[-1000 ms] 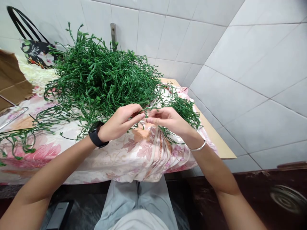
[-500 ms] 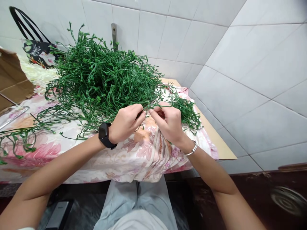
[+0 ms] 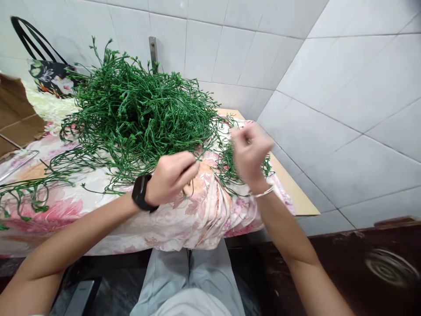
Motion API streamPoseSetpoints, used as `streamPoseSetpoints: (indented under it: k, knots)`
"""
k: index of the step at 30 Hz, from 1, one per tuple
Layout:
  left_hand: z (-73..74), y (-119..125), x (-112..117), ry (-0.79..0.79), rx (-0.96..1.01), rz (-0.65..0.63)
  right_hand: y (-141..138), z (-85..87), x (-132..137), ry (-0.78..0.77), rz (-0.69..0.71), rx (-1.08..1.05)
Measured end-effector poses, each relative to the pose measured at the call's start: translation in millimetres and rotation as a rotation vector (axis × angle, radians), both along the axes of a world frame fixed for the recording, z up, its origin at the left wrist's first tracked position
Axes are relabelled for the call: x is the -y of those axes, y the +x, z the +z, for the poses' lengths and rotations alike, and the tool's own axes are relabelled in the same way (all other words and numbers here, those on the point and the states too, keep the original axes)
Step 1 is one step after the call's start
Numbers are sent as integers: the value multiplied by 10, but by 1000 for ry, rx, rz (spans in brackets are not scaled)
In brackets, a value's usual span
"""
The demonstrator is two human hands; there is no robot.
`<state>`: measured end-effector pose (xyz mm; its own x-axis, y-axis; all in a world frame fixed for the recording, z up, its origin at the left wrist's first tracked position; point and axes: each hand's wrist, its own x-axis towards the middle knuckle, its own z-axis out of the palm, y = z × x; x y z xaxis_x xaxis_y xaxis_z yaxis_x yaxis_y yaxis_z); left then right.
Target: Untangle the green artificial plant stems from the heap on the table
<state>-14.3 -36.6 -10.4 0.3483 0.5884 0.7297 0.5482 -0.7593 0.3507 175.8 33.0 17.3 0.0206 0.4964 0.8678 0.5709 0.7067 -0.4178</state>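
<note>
My left hand point(image 3: 173, 174) is closed in a pinch at the near edge of a large heap of green artificial stems point(image 3: 154, 109). A thin green stem point(image 3: 198, 154) pokes out past its fingertips. My right hand point(image 3: 250, 151) is raised over the smaller pile of green stems point(image 3: 226, 169) on the right. Its fingers are curled in but smeared by motion, so whatever they hold cannot be made out. The two hands are apart.
A floral cloth point(image 3: 112, 224) covers the table, over a tan board point(image 3: 301, 199) at the right. To the left are a cardboard box point(image 3: 19, 114), a metal rod point(image 3: 19, 164), pale petals point(image 3: 54, 107) and a flowered bag point(image 3: 52, 77). Tiled walls point(image 3: 355, 83) stand behind and right.
My right hand has separated from my left and moved right and slightly up, over the small pile. My left hand has shifted slightly down and stays closed.
</note>
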Motion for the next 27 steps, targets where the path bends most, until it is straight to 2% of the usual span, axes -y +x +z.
streamPoseSetpoints:
  k: [1,2,4,6,8,11,13,15,18,20,22,24,27]
  knots:
    - [-44,-2,54,-18,-11,-22,145,55,-108,53,-82,-184]
    - [-87,-5,104,-63,-11,-27,290,101,-209,51,-143,-273]
    - [-145,-7,175,-176,10,-7,529,147,-360,-74,-123,-252]
    - [-139,-8,193,-275,91,16,656,126,-433,-223,-63,-99]
    - [-71,-11,169,-380,194,18,685,67,-453,-279,-54,71]
    - [97,-27,89,-530,285,-34,667,-8,-461,-283,-137,260]
    - [216,-44,14,-573,296,-77,666,-24,-469,-328,-183,330]
    - [319,-63,-82,-550,299,-106,673,-13,-461,-350,-214,336]
    - [415,-86,-253,-496,290,-147,646,45,-378,-234,-218,231]
    - [434,-98,-358,-477,250,-185,575,103,-272,-185,-84,151]
    - [420,-108,-432,-474,236,-225,457,164,-153,-259,177,126]
    - [383,-119,-471,-479,256,-255,307,223,-60,-384,421,180]
    - [304,-146,-485,-473,272,-272,77,297,-24,-505,597,356]
